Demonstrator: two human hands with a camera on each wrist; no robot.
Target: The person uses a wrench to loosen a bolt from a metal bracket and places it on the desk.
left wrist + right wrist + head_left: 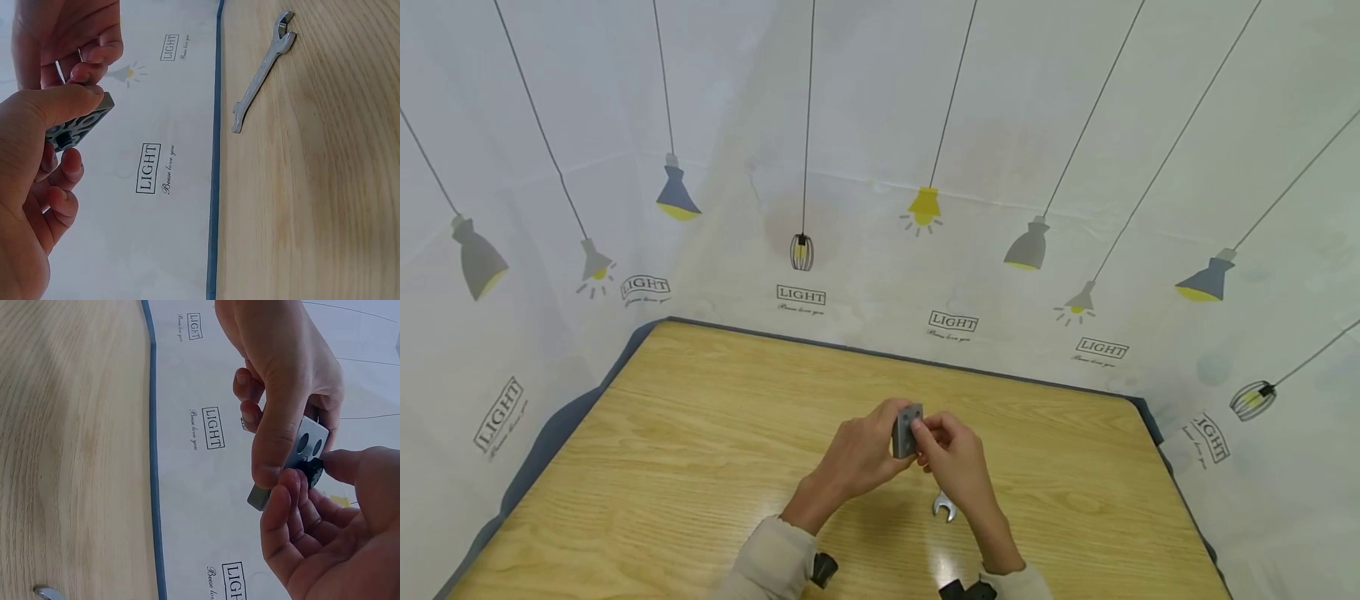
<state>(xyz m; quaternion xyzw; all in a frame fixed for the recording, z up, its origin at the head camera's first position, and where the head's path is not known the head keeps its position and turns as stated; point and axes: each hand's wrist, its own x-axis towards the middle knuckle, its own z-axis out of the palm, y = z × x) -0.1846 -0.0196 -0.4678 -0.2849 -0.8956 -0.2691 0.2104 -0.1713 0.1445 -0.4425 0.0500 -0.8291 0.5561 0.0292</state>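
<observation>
My left hand (867,446) grips a grey metal block (906,442) upright above the table, thumb along one face. Round holes (303,444) pierce the block. With thumb and fingers my right hand (957,462) pinches a small black round piece (312,471) against the block's face; whether it is a screw head or a knob I cannot tell. A dark round end (64,139) shows on the block's other face in the left wrist view. Beneath the hands, a silver open-ended wrench (262,72) lies on the table.
The wood-grain table (715,417) has a dark blue edge along its back and sides. Behind it hangs a pale curtain (865,125) printed with lamps and the word LIGHT. Dark wrist-worn devices (823,570) sit by the sleeves.
</observation>
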